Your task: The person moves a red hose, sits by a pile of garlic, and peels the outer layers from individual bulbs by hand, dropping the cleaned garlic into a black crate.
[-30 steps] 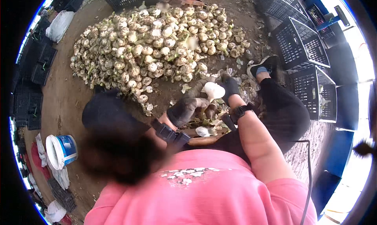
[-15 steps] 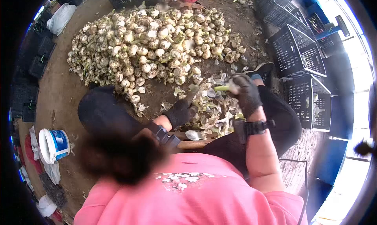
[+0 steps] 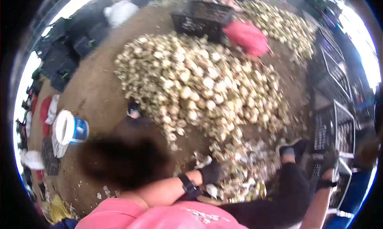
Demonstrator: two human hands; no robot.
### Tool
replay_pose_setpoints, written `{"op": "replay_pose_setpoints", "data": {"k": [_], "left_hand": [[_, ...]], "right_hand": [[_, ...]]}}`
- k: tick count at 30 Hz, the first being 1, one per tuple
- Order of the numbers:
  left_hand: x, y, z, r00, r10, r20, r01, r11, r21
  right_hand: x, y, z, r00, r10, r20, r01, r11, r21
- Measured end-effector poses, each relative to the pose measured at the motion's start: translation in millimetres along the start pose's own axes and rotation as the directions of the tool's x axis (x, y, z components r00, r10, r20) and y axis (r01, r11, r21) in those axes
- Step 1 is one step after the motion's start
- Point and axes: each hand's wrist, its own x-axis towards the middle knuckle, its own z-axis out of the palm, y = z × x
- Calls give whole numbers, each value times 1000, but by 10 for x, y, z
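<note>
My left hand (image 3: pixel 211 172), in a dark glove, is low over the near edge of the loose skins and trimmings (image 3: pixel 249 169) between my legs. Motion blur smears its fingers, so I cannot see whether it holds anything. Far to the right, my right hand (image 3: pixel 330 160), also gloved, is at the near black crate (image 3: pixel 344 189). Its fingers are dark and blurred, and whatever they may hold is hidden. Ahead of me lies a big heap of pale, soil-stained onions (image 3: pixel 199 85), some with green stems.
Another black crate (image 3: pixel 325 127) stands farther along the right side. Behind the heap are a dark crate (image 3: pixel 201 19), a red sack (image 3: pixel 247 38) and a second onion heap (image 3: pixel 283 27). A blue and white bucket (image 3: pixel 79 130) is at left.
The view has swung right and upward. My right hand has gone from the trimmings, where it held an onion by its bulb, out to the crate at right. My left hand stays near the trimmings.
</note>
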Motion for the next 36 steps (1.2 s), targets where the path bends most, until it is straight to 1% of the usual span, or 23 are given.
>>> {"op": "replay_pose_setpoints", "data": {"k": [1, 2, 3, 4, 6, 7, 10, 12, 14, 16, 19, 22, 23, 24, 25, 26, 27, 29, 30, 31, 32, 34, 36], "left_hand": [[64, -178, 83, 999, -16, 44, 6, 977, 214], [96, -148, 47, 997, -69, 15, 66, 988, 138], [85, -195, -10, 992, -121, -42, 122, 992, 20], [105, -203, -25, 985, -154, -78, 150, 987, -58], [102, -241, -68, 966, -206, -157, 184, 972, -144], [68, -258, -79, 954, -233, -187, 200, 963, -180], [-109, -312, -184, 911, -327, -250, 256, 926, -276], [-228, -304, -223, 885, -376, -273, 281, 901, -331], [-293, -329, -201, 867, -406, -289, 292, 884, -366], [-354, -365, -112, 858, -422, -294, 298, 874, -384], [-221, -394, -28, 859, -385, -339, 243, 887, -393], [151, -430, -87, 851, -273, -448, 75, 909, -411], [307, -470, -118, 833, -227, -505, 14, 921, -390], [297, -326, -167, 786, -209, -582, 30, 953, -302], [216, 25, -401, 833, -340, -437, 303, 940, -155], [189, 266, -395, 824, -301, -479, 215, 950, -227], [164, 506, -396, 813, -261, -521, 119, 949, -291], [273, 636, -288, 810, -224, -542, -26, 909, -416], [373, 545, -232, 864, -217, -455, -17, 890, -456], [501, 372, -118, 792, -43, -610, -110, 971, -211], [448, 548, -108, 814, -37, -579, -104, 973, -208], [563, 464, -20, 654, 236, -719, -201, 970, 135], [177, 1218, -126, 866, -172, -470, -65, 892, -447]], "right_hand": [[-17, 45, 759, 968, -66, 244, 51, 996, 67], [-30, 95, 1517, 872, -127, 472, 63, 987, 149], [310, 613, 1905, 788, -347, 508, 442, 894, -74], [610, 1079, 2317, 659, -548, 515, 734, 620, -279], [403, 1272, 3107, 760, -362, 539, 645, 520, -560], [364, 1277, 3374, 738, -375, 561, 668, 516, -536], [374, 1235, 3981, 740, 258, 621, 658, -85, -748], [614, 1728, 3967, 739, 46, 672, 667, -191, -720], [392, 1187, 3887, 714, 80, 696, 700, -54, -712], [458, 989, 4046, 706, 369, 605, 673, -83, -735], [385, 1083, 3925, 746, 274, 607, 642, -52, -765], [-294, 916, 3738, 812, 102, 575, 490, 415, -767], [-422, 1019, 3705, 825, 100, 555, 473, 415, -777], [-683, 1002, 3612, 816, 102, 568, 425, 560, -711], [-1055, 876, 3549, 790, 168, 590, 274, 764, -584], [-1431, 756, 3470, 755, 252, 605, 69, 888, -455], [-1776, 627, 3387, 730, 325, 601, -94, 919, -382], [-2314, 583, 3177, 728, 169, 664, -72, 983, -170], [-2526, 519, 3049, 746, 213, 631, -198, 976, -96], [-2515, 650, 2894, 692, 263, 672, -299, 952, -65], [-2477, 743, 2812, 628, 292, 722, -390, 920, -32], [-2788, 444, 2581, 624, 150, 767, -366, 923, 117], [-2856, 474, 2397, 592, -66, 803, -150, 970, 190]]}}
